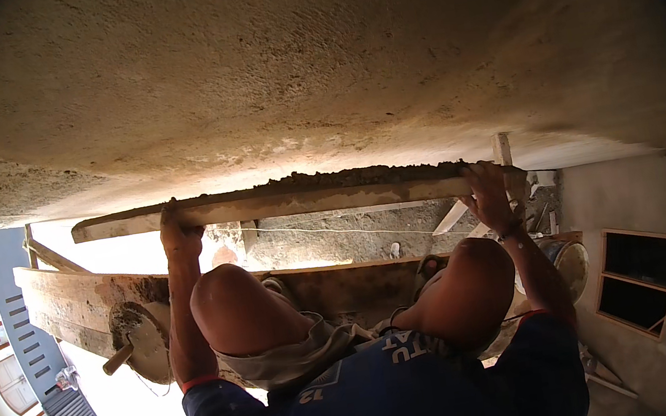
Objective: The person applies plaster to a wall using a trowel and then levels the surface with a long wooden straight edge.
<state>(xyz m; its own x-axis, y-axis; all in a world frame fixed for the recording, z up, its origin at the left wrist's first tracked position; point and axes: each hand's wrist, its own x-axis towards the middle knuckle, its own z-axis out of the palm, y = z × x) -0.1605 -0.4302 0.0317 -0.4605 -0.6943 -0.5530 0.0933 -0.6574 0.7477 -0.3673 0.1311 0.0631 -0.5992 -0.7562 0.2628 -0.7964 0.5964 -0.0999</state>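
A long straight board [122, 224] lies crosswise just below a rough plastered surface [313, 66], with dark wet mortar [329, 180] heaped along its upper edge. My left hand [181, 229] grips the board left of the middle, fingers wrapped round it. My right hand [486, 191] grips it near the right end. My bare knees are bent between my arms, above a wide wooden plank [339, 284]. Whether the board touches the plaster, I cannot tell.
A mortar-crusted bucket [140, 346] with a wooden-handled tool [119, 356] is by my left arm, another bucket [571, 266] by my right. Timber posts [501, 149] stand beyond the board. Far below lies rough ground [354, 235]. A framed window [638, 276] is at right, a building front [6, 364] at left.
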